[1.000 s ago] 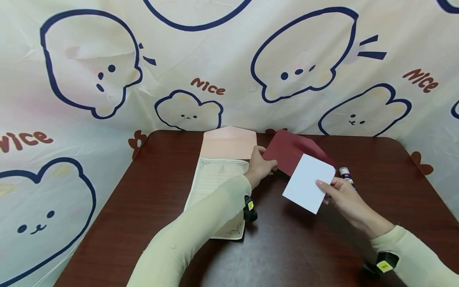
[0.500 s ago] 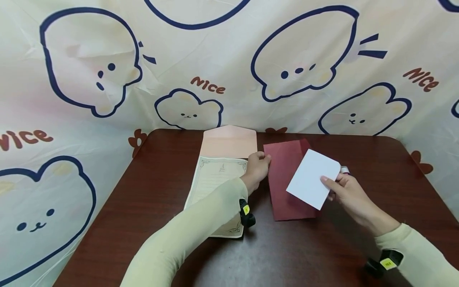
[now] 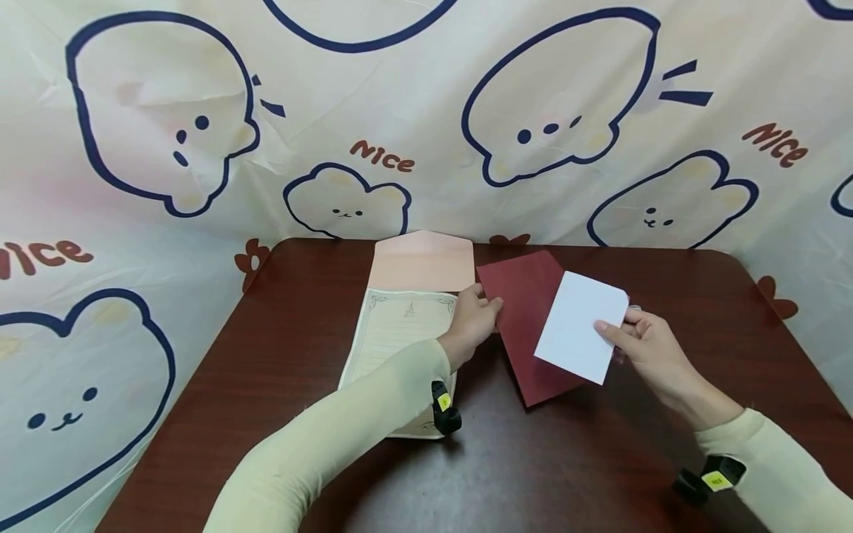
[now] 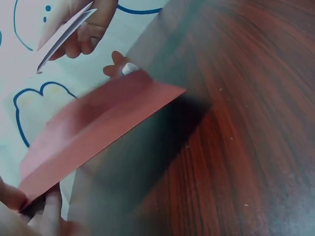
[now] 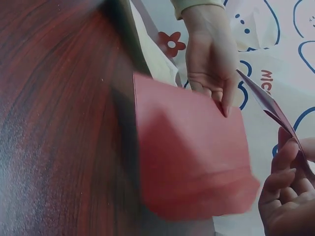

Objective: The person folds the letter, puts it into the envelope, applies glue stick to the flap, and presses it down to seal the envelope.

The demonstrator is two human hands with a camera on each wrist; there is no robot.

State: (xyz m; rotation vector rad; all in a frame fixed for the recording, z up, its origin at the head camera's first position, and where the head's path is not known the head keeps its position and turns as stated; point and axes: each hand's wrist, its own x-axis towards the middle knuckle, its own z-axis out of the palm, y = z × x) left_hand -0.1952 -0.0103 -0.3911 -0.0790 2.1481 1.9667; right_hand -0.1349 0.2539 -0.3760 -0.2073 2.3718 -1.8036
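Lined paper (image 3: 400,326) lies near a left hand (image 3: 472,320) pinching a red envelope (image 3: 523,303) by its edge above the table (image 3: 566,474); so slim a hold could let it bend. The right hand (image 3: 653,348) pinches a white card (image 3: 576,326), overlapping the envelope in head view, apart in both wrist views.
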